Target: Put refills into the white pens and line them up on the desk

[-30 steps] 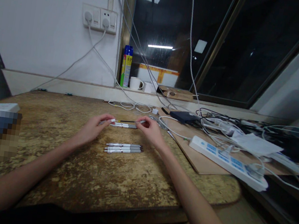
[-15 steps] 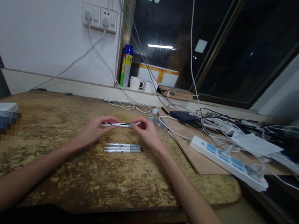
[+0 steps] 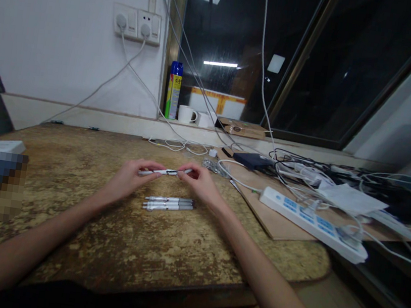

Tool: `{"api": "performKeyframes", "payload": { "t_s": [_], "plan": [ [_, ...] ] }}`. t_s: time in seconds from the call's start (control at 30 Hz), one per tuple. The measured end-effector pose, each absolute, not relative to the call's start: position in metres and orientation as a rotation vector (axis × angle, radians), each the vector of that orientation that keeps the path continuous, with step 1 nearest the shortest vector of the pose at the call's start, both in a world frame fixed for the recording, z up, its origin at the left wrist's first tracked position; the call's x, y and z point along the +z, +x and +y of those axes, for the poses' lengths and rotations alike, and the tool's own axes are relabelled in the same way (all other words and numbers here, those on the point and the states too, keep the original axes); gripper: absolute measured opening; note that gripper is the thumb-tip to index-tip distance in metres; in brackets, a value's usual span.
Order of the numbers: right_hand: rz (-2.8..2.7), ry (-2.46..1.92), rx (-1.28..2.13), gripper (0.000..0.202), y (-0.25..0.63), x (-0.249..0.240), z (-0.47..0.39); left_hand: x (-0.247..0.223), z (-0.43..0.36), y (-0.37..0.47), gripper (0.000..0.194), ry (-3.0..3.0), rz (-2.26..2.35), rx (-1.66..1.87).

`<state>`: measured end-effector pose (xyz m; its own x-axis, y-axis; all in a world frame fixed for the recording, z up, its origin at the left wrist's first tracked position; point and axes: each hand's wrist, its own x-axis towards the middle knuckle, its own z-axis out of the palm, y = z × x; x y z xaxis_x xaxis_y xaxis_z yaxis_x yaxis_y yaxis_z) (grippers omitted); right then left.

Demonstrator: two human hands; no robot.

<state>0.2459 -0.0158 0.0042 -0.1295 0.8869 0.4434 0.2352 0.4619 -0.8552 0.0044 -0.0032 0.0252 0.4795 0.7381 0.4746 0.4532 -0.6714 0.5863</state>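
Pen (image 3: 166, 172) bridges pinched left fingers (image 3: 150, 164) and right fingers (image 3: 190, 166).

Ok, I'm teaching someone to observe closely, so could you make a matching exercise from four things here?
1. spray can
2. mug
3. power strip
4. row of pens

A. long, white, at the right
B. side by side on the worn tabletop
C. blue on top, yellow and green below
D. plain white, with a handle

Pairs: 1-C, 2-D, 3-A, 4-B
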Motion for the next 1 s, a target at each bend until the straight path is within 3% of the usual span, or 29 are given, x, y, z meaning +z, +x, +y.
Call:
{"api": "performKeyframes", "payload": {
  "t_s": [1.0],
  "plan": [
    [-1.399, -0.922, 0.858, 0.023, 0.253, 0.011, -0.015, 0.031, -0.008, 0.006, 0.031, 2.271, 1.037, 1.092]
  ]
}}
